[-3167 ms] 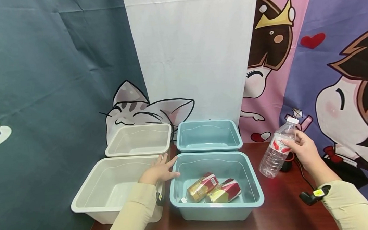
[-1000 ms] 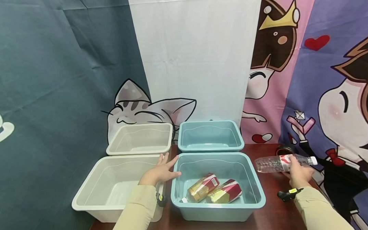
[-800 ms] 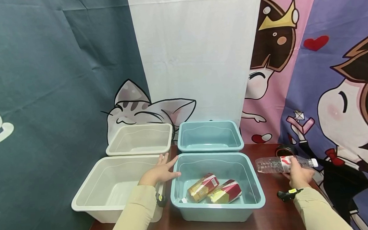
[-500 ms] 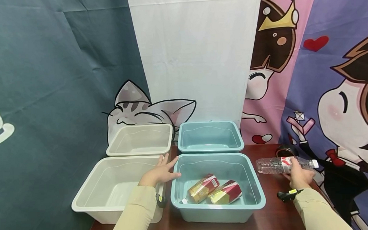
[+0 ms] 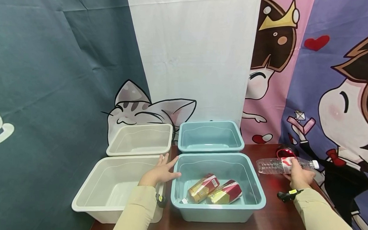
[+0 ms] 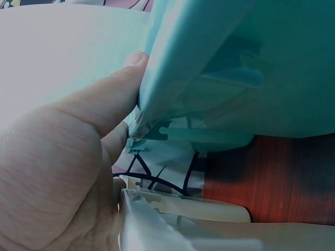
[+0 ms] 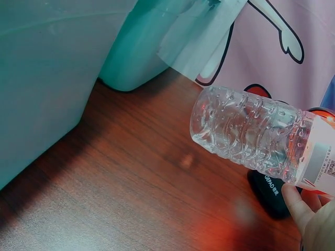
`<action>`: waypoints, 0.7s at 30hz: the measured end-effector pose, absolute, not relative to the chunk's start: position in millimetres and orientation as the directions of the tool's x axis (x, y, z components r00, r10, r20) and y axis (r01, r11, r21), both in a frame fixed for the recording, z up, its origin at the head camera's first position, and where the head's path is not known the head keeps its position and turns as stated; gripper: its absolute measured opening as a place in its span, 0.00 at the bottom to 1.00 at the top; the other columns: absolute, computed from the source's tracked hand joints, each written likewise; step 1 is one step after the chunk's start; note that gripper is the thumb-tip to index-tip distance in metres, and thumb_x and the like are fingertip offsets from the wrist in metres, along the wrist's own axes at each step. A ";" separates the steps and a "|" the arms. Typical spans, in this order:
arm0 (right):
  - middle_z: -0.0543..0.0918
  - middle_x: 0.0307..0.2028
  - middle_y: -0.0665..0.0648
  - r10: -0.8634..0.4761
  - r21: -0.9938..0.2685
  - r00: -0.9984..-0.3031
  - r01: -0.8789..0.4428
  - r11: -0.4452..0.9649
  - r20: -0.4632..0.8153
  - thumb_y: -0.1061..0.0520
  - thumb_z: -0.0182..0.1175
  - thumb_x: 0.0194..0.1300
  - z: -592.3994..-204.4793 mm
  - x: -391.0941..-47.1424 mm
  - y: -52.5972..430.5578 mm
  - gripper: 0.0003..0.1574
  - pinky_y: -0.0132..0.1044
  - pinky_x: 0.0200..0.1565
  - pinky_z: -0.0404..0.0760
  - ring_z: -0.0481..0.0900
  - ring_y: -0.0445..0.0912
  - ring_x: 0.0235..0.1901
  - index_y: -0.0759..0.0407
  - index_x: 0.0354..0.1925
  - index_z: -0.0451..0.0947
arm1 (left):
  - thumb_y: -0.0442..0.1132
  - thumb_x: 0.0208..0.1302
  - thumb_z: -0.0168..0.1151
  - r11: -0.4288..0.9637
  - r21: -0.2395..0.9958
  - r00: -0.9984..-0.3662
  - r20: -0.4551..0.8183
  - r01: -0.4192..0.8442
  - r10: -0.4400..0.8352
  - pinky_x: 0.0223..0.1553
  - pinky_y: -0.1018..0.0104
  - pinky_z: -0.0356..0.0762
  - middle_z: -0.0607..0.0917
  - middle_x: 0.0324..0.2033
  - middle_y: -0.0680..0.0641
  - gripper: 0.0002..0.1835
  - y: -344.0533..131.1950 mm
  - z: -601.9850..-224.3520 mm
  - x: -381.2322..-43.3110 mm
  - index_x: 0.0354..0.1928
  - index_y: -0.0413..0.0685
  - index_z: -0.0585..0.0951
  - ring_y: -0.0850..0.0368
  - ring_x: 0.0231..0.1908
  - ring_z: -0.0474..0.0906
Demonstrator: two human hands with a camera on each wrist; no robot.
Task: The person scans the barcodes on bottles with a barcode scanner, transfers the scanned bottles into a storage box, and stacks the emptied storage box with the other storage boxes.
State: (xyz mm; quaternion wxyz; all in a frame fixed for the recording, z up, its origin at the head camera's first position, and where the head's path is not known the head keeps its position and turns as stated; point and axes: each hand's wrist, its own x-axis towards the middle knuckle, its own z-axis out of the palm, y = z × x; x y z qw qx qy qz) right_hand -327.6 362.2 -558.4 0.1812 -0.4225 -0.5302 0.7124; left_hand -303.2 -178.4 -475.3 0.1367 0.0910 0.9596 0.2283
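My right hand (image 5: 300,175) grips a clear plastic bottle (image 5: 270,166) around its red-and-white label. It holds the bottle level, white cap to the right, to the right of the front blue bin (image 5: 219,213). The ribbed bottle base (image 7: 220,125) points left in the right wrist view. My left hand (image 5: 158,172) lies with fingers spread between the front white bin (image 5: 94,187) and the front blue bin. Its thumb (image 6: 112,94) touches the blue rim. Two crushed cans, one (image 5: 204,188) beside the other (image 5: 226,192), lie in the front blue bin.
Behind stand a smaller white bin (image 5: 139,152) and a smaller blue bin (image 5: 211,149). A dark round device (image 5: 286,151) glowing red sits just behind the bottle. A black object (image 7: 269,191) with pale lettering lies below the bottle. Printed cloth (image 5: 196,52) hangs behind the brown table (image 5: 277,207).
Since the earliest frame, my right hand has lowered the bottle and turned it from tilted upright to level. The device behind it now glows red, dark half a second ago. My left hand stays put.
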 end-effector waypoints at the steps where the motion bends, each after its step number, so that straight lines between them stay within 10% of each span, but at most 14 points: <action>1: 0.60 0.50 0.47 0.706 -0.908 -0.578 0.186 -0.375 -0.410 0.37 0.68 0.58 -558.7 -327.7 362.2 0.62 0.39 0.35 0.87 0.75 0.33 0.27 0.55 0.75 0.43 | 0.65 0.63 0.63 0.879 0.464 -0.946 -0.221 0.112 0.237 0.68 0.25 0.48 0.42 0.80 0.38 0.45 -178.5 -475.2 -303.3 0.79 0.66 0.58 0.37 0.78 0.27; 21: 0.62 0.48 0.47 0.717 -0.914 -0.572 0.182 -0.362 -0.397 0.36 0.70 0.56 -558.4 -327.2 362.1 0.62 0.39 0.33 0.87 0.76 0.35 0.29 0.56 0.74 0.46 | 0.66 0.63 0.62 0.875 0.471 -0.947 -0.215 0.113 0.238 0.68 0.25 0.47 0.42 0.80 0.39 0.45 -180.3 -479.0 -304.3 0.79 0.66 0.58 0.38 0.78 0.27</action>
